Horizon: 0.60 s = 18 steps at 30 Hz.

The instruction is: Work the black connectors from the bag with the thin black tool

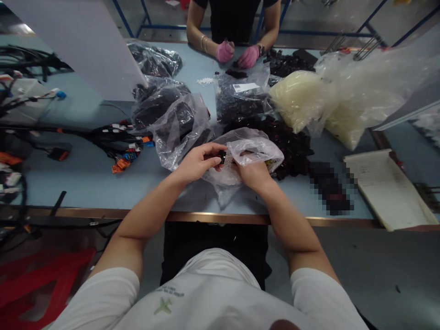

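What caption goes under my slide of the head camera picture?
Left hand pinches a small black connector beside a clear plastic bag held by the right hand.

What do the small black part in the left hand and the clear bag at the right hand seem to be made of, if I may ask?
The small black part looks like moulded plastic, with a dull sheen and squared edges, though it is too small to be sure. The clear bag looks like thin polyethylene film: see-through, creased and glossy where light catches it.

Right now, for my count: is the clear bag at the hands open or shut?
Open: the plastic bag gapes above the left hand.
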{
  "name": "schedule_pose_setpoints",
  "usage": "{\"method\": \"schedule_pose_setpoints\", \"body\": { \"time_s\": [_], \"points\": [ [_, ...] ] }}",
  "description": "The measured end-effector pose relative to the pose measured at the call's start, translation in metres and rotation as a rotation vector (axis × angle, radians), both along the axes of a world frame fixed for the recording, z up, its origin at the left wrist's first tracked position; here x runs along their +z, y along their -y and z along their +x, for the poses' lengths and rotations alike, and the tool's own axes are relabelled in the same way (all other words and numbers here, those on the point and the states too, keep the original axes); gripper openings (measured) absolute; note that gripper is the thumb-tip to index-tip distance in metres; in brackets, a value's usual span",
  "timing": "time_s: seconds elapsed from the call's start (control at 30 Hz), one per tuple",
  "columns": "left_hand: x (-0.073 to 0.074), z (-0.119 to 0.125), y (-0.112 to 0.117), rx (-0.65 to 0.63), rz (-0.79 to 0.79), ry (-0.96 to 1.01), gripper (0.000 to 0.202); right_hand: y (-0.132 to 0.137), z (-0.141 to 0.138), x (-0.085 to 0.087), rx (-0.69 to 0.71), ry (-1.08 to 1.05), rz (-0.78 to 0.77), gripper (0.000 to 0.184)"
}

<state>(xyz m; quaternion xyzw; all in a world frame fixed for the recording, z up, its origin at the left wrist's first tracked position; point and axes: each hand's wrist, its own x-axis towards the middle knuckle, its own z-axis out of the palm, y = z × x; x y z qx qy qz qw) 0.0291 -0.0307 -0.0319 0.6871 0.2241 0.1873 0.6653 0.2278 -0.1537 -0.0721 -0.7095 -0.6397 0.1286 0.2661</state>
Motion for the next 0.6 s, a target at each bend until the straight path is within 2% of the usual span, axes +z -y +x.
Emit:
{"method": "schedule_pose_setpoints", "body": {
  "time_s": [0.2, 0.4, 0.53, 0.6],
  "points": [
    [0.003, 0.001, 0.001, -0.005, -0.026, 0.018, 0.045, -0.002, 0.000, 0.001, -0.027, -0.002, -0.074, 0.029],
    [0.002, 0.001, 0.002, -0.009, -0.031, 0.014, 0.044, -0.001, 0.001, 0.001, -0.039, -0.017, -0.021, 0.031],
    [0.002, 0.001, 0.002, -0.012, -0.024, 0.005, 0.043, 0.003, 0.000, 0.008, -0.011, -0.271, 0.051, 0.023],
    [0.003, 0.001, 0.002, -0.011, -0.022, 0.003, 0.042, 0.006, -0.002, 0.013, 0.010, -0.467, 0.074, 0.027]
  ]
}}
